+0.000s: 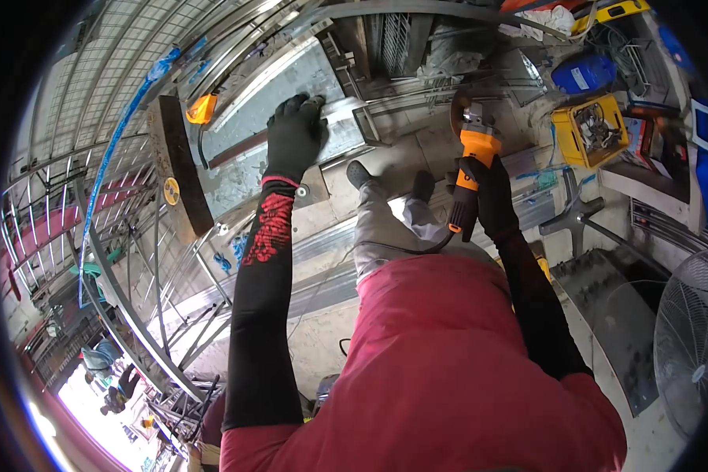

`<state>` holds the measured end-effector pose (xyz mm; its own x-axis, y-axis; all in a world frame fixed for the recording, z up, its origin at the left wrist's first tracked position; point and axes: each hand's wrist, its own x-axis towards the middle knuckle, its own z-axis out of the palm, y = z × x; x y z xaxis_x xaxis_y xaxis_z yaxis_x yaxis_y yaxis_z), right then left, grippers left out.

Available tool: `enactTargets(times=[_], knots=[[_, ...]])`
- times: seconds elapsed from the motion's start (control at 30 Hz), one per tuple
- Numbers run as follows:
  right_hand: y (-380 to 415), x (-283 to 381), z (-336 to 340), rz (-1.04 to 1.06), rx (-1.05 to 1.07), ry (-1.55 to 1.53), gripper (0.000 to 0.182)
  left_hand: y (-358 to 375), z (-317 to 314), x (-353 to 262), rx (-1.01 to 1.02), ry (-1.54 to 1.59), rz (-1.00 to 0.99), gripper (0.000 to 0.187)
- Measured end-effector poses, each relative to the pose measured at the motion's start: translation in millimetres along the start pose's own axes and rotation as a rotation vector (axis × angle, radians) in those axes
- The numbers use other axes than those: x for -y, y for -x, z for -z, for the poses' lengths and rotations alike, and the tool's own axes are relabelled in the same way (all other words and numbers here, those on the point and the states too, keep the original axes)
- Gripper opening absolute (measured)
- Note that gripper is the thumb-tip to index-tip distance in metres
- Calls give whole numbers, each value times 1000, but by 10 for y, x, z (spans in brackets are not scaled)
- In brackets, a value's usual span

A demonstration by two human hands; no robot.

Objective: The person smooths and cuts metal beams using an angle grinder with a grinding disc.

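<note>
My left hand (297,135), in a dark glove, is on a grey metal sheet (248,102) at the upper left, beside a pale metal bar (342,122). Its fingers are bent and close together, and what they grip is hidden. My right hand (489,185), also gloved, is wrapped round the body of an orange angle grinder (480,145). The grinder's head and dark disc (458,110) point away from me, above the floor. Its cable (417,250) runs back across my legs.
A rusty steel beam (182,169) stands left of the sheet, near an orange tool (202,109). Metal racks fill the far left. At right are a yellow crate (590,130), a blue container (584,74), a dark metal stand (572,214) and a fan (691,338). People appear at lower left.
</note>
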<state>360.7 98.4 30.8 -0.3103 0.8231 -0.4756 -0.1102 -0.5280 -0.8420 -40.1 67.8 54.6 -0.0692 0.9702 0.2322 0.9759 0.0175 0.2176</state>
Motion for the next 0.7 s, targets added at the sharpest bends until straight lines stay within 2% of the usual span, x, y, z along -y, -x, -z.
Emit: enactTargets(times=[0.07, 0.1, 0.13, 0.23, 0.47, 0.5, 0.67, 0.7], knots=[[-1, -16, -62, -34, 17, -50, 37, -72, -65, 36, 115, 21, 86, 39], [-6, -11, -75, -45, 17, -34, 36, -100, -102, 21, 28, 47, 63, 34], [-2, -19, -104, -55, 16, -18, 36, -67, -155, -1, 30, 55, 62, 34], [96, 163, -316, -67, 32, -54, 33, 80, -293, -147, -329, 84, 0, 35], [41, 100, -365, -44, 62, -3, 31, 536, -382, -363, -279, 68, 124, 41], [28, 74, -367, -47, 67, 9, 31, 555, -376, -334, -267, 53, 110, 47], [31, 33, -374, -99, 126, -22, 33, 357, -191, -366, -349, -44, 99, 52], [49, 65, -418, -153, 140, -62, 33, 333, -168, -320, -241, -35, 71, 49]])
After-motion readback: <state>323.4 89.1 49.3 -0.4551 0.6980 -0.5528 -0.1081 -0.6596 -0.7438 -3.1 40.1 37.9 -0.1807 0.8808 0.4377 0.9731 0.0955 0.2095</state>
